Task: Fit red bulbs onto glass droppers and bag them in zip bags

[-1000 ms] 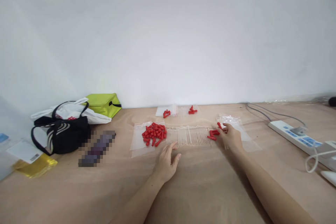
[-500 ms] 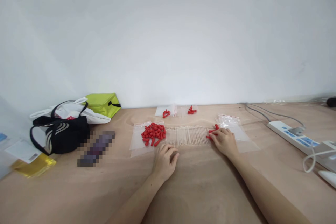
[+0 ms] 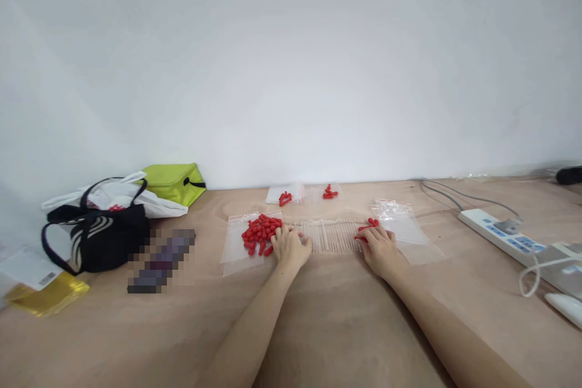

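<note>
I see my left hand [image 3: 292, 247] bent at the pale sticks' [image 3: 334, 236] left end, red pile [image 3: 260, 233] just left; my right hand [image 3: 382, 250] curls over a few red pieces [image 3: 373, 222] at the right end. I can't tell either grip. Side by side between them, the sticks point toward the worktop's [image 3: 318, 321] back edge.

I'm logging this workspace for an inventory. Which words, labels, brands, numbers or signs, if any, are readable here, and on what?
No text can be read.
White bag: red print, too small and blurred.
White packet: dark barcode-like patch, too small to read.
Power strip: blue panels, any markings too small to read.
Black bag: pale curved stripes, no readable lettering.
Pixelated object: obscured.
</note>
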Demonstrator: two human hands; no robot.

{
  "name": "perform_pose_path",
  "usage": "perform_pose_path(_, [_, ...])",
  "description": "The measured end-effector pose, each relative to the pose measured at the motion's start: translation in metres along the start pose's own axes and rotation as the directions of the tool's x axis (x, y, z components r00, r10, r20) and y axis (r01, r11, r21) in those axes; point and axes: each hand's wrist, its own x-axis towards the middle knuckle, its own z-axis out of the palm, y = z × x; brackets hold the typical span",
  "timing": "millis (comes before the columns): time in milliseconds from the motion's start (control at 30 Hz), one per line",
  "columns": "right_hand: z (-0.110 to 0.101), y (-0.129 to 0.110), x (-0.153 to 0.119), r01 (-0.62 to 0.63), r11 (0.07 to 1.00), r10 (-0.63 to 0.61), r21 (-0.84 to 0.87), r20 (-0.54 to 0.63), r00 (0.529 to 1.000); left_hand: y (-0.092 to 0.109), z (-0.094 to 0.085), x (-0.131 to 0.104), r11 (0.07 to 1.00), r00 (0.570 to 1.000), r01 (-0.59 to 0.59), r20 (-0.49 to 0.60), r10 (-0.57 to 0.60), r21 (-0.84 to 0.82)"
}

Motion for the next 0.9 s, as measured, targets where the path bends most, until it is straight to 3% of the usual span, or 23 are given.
perform_pose_path(267, [-0.006, -0.045, -0.005, 0.174, 0.977, -0.177, 0.124, 0.012, 0.984, 0.007, 0.001, 0.017, 0.991, 0.988, 0.131, 0.075, -0.133, 0.027])
perform_pose_path(467, [-0.001, -0.066, -0.012, 0.221, 0.957, -0.222, 0.188, -0.014, 0.975, 0.010, -0.005, 0.020, 0.995, 0.991, 0.097, 0.090, -0.097, 0.006])
perform_pose_path(633, [-0.001, -0.066, -0.012, 0.163, 0.953, -0.158, 0.255, -0.040, 0.987, -0.004, -0.019, -0.002, 0.982, 0.983, -0.153, 0.087, 0.163, -0.113])
perform_pose_path(700, [-0.001, -0.065, -0.010, 0.131, 0.947, -0.128, 0.293, -0.029, 0.991, -0.017, -0.022, -0.015, 0.945, 0.950, -0.274, 0.103, 0.295, -0.181])
perform_pose_path(767, [-0.001, -0.065, -0.009, 0.111, 0.934, -0.116, 0.339, -0.005, 0.993, -0.032, -0.021, -0.028, 0.862, 0.892, -0.432, 0.017, 0.452, -0.263])
perform_pose_path(900, [-0.003, -0.069, -0.008, 0.096, 0.902, -0.139, 0.421, 0.075, 0.987, -0.054, -0.012, -0.043, 0.782, 0.840, -0.538, -0.118, 0.530, -0.314])
